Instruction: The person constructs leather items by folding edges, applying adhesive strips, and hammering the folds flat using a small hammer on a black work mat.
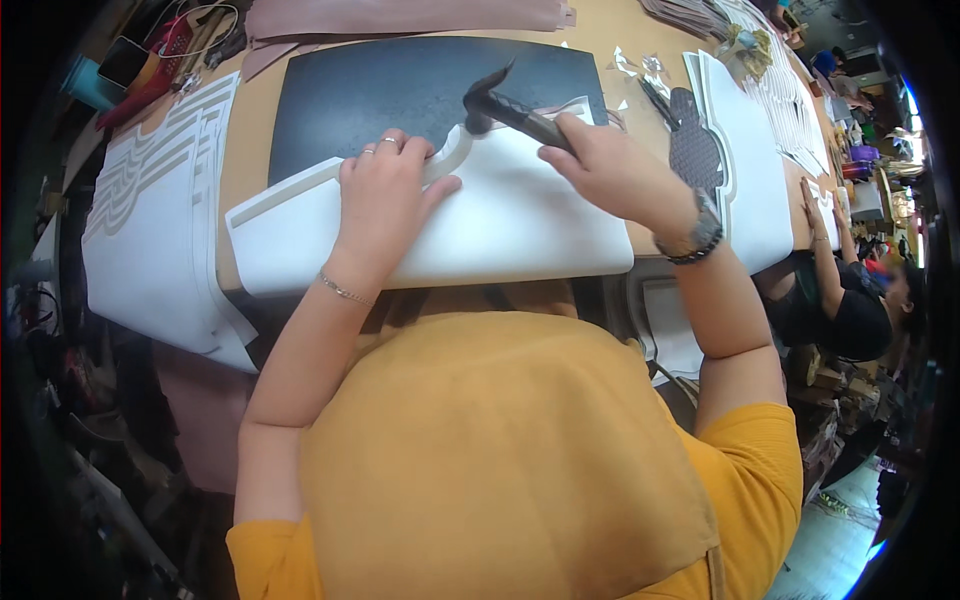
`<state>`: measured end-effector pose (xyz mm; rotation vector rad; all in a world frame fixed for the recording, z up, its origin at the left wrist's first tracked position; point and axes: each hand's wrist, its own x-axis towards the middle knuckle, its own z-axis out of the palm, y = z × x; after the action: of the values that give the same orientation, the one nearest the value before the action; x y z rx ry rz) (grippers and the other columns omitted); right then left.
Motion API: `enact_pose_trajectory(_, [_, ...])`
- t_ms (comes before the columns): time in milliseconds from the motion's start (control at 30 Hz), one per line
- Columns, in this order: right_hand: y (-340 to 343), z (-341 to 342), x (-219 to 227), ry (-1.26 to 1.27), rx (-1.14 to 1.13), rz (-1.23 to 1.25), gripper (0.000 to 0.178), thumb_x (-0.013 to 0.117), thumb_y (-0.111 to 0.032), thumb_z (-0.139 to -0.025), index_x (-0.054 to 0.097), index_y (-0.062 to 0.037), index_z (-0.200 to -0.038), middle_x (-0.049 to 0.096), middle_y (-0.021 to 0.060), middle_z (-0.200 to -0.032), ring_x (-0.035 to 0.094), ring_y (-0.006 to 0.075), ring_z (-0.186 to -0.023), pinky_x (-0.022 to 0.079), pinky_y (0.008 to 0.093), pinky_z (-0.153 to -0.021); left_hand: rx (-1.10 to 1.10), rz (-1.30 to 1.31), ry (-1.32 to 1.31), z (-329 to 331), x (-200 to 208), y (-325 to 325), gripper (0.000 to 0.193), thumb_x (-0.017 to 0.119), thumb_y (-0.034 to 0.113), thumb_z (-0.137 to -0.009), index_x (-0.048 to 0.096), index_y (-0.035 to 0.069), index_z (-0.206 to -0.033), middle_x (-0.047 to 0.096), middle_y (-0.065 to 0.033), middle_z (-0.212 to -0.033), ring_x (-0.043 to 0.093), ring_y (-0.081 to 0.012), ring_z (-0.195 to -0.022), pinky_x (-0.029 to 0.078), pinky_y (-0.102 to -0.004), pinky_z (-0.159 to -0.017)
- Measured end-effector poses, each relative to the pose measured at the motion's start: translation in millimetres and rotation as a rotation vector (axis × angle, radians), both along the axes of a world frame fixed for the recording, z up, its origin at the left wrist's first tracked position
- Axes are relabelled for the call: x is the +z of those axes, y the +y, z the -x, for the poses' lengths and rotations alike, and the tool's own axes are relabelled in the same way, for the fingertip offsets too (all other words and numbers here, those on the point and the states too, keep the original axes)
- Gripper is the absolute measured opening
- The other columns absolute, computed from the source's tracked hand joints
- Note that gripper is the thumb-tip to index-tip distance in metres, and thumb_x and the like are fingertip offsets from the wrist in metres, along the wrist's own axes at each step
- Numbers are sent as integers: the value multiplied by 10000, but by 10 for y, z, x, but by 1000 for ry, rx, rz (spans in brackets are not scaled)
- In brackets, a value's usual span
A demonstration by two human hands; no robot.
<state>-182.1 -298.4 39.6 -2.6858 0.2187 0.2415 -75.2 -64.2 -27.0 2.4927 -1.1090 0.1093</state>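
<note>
I'm seeing the left hand [385, 195], fingers unclosed, probably steadying the white sheet [510, 225], the right hand [628, 175] gripping a hammer [519, 117]

Sheet [530, 215] on table [250, 130], overlapping mat [370, 100] (rest behind); panels [150, 260] left, more panels [762, 190] right.

Tan worktable [252, 140] — centre: black board [380, 90], near part under a white panel [500, 225] that extends onto the tabletop; left: stacked white pieces with grey strips [150, 250]; far: pinkish-brown sheets [400, 18]; right: layered white sheets [757, 170] — small silvery scraps [655, 68] farther off.
</note>
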Motion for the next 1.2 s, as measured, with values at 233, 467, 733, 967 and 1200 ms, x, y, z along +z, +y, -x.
enact_pose_trajectory(233, [37,299,-243,-15,-139,-64,307,550,-326,-1017,512,-27,-1081,635,238,-747,634,429,-727,483,494,-683,-3,-135,270,-170,221,-146,358,777,332,-822,691,17,-970,711,-131,-884,680,-311,-823,508,-403,-785])
enact_pose_trajectory(467, [51,341,-442,-146,-143,-160,308,551,-325,-1011,483,-26,-1043,632,246,-724,631,457,-716,481,531,-649,47,153,497,-232,34,-218,332,732,279,-871,742,-32,-986,735,-134,-803,681,-226,-685,526,-329,-708])
enact_pose_trajectory(733, [60,355,-454,-152,-155,-132,310,566,-324,-1002,474,-28,-1015,631,238,-716,628,452,-702,479,527,-636,122,294,535,-98,-86,-268,289,684,258,-884,764,34,-1048,743,-157,-1001,714,-313,-890,543,-375,-817])
enact_pose_trajectory(967, [54,355,-493,-180,-133,-116,307,566,-313,-1000,471,-21,-1013,628,242,-713,632,450,-706,483,525,-634,57,281,454,-55,-106,-289,245,711,159,-895,750,11,-1086,730,-116,-991,705,-212,-865,537,-302,-792])
enact_pose_trajectory(1200, [89,319,-442,-213,-112,-119,314,568,-319,-1001,477,-20,-1016,637,243,-745,635,446,-712,488,518,-639,-103,204,72,-39,-169,-329,168,679,109,-911,757,38,-1042,665,-133,-907,645,-315,-817,532,-402,-751])
